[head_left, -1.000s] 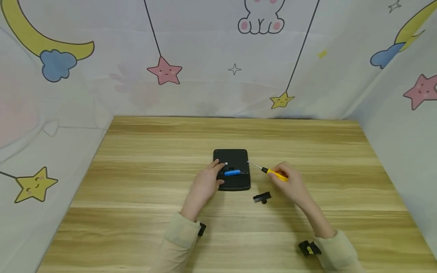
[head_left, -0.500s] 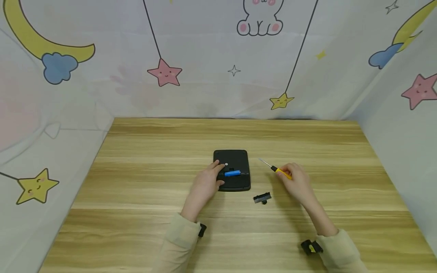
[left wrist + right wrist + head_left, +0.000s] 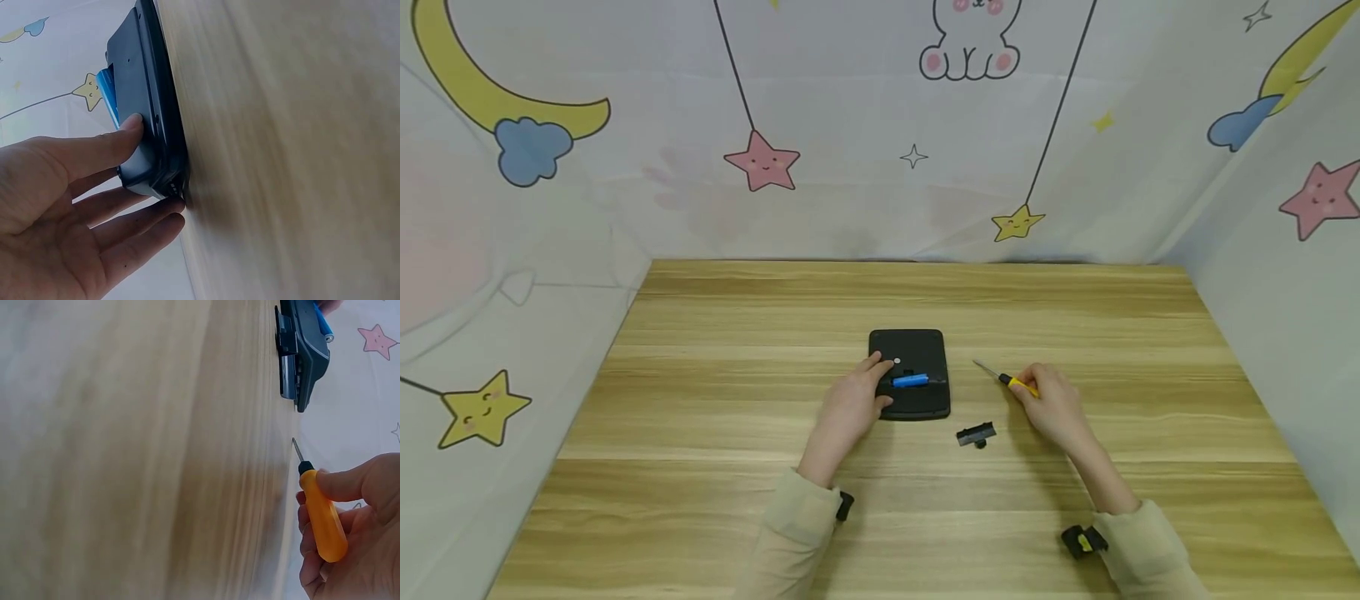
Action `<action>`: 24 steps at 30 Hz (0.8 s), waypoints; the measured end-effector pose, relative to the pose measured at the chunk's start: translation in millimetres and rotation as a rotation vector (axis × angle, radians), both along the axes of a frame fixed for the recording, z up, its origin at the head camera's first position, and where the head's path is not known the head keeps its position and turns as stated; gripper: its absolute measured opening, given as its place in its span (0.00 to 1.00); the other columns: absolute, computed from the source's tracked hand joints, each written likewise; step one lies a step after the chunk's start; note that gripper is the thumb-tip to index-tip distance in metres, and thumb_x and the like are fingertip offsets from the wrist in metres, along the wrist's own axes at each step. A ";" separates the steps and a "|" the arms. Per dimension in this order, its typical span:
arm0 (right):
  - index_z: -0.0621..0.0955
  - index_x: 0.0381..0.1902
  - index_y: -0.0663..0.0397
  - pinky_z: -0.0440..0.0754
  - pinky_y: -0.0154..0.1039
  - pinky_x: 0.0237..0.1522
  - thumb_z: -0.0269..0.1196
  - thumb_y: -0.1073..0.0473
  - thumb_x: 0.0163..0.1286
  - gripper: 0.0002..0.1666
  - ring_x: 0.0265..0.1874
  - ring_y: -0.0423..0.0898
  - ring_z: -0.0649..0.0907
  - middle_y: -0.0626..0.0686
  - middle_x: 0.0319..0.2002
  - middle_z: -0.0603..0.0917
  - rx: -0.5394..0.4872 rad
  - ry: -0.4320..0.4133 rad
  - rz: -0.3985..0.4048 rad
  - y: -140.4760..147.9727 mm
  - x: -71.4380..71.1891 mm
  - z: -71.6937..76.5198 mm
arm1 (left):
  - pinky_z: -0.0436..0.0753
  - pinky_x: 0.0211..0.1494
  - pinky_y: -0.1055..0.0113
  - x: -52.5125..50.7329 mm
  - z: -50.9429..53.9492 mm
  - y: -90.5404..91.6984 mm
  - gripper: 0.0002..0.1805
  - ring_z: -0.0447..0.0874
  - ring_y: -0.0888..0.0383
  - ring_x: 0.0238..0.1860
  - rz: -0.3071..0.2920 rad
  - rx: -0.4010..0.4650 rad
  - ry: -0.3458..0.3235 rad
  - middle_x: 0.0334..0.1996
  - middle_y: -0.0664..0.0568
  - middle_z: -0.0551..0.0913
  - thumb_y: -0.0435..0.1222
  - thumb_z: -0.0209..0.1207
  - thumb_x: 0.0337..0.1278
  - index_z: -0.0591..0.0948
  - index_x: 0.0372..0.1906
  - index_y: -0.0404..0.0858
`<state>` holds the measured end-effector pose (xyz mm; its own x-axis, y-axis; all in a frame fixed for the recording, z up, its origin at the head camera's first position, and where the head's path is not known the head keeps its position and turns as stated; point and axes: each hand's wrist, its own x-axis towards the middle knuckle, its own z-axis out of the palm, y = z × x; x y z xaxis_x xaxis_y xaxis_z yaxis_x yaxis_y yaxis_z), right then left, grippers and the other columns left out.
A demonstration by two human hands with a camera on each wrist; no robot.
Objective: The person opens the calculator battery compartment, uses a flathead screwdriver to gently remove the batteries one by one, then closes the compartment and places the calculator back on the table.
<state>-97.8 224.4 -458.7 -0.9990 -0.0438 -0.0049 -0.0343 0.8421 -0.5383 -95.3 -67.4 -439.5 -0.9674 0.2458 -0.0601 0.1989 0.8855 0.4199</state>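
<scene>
Screwdriver (image 3: 320, 514) held in right hand (image 3: 1054, 408) — handle butt (image 3: 334, 552) only in right-wrist view — left hand (image 3: 848, 405) spread against black device (image 3: 919, 361)

The table (image 3: 715, 367) presented a light wood-grain top with streaks running crosswise. Pale, slightly creased sheeting (image 3: 850, 100) stood behind it and along both sides. Printed motifs were noted: a yellow moon (image 3: 467, 82) with a blue cloud (image 3: 533, 152), a pink star (image 3: 763, 162) and a white cartoon animal (image 3: 970, 54). Soft shadows marked the tabletop.

A wood-grained table (image 3: 737, 333) carries a black device (image 3: 917, 348) and a small black piece (image 3: 976, 434).
</scene>
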 end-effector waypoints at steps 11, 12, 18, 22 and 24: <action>0.80 0.35 0.62 0.67 0.38 0.33 0.64 0.59 0.64 0.09 0.31 0.49 0.75 0.56 0.30 0.78 0.020 -0.011 0.058 3.8 1.2 -0.9 | 0.64 0.18 0.73 -1.0 1.6 -0.4 0.29 0.68 0.61 0.15 0.011 -0.006 -0.009 0.69 0.46 0.70 0.39 0.66 0.55 0.75 0.64 0.45; 0.80 0.35 0.62 0.67 0.38 0.34 0.64 0.59 0.64 0.10 0.32 0.49 0.75 0.56 0.31 0.78 0.021 -0.015 0.059 4.1 1.2 -0.8 | 0.63 0.18 0.73 -1.1 1.6 -0.6 0.29 0.66 0.61 0.14 0.011 -0.007 -0.011 0.69 0.46 0.70 0.39 0.66 0.55 0.75 0.64 0.45; 0.80 0.36 0.62 0.68 0.37 0.33 0.64 0.58 0.63 0.10 0.32 0.48 0.75 0.56 0.31 0.78 0.026 -0.031 0.066 5.7 1.7 -0.1 | 0.61 0.17 0.73 -1.3 0.6 -1.1 0.29 0.60 0.62 0.11 0.010 -0.014 -0.008 0.69 0.47 0.70 0.40 0.66 0.55 0.75 0.64 0.45; 0.80 0.36 0.62 0.67 0.36 0.32 0.65 0.58 0.62 0.12 0.31 0.48 0.74 0.55 0.31 0.78 0.017 -0.038 0.070 6.3 2.5 1.2 | 0.62 0.17 0.73 -1.4 -0.3 -1.1 0.29 0.62 0.61 0.12 0.009 -0.013 -0.007 0.68 0.47 0.70 0.40 0.66 0.55 0.75 0.64 0.45; 0.80 0.36 0.62 0.67 0.36 0.32 0.66 0.57 0.61 0.12 0.31 0.47 0.75 0.55 0.31 0.78 0.015 -0.038 0.071 6.7 2.8 1.5 | 0.62 0.17 0.73 -1.2 -0.4 -0.9 0.29 0.62 0.61 0.12 0.008 -0.014 -0.006 0.68 0.47 0.70 0.40 0.66 0.55 0.75 0.64 0.45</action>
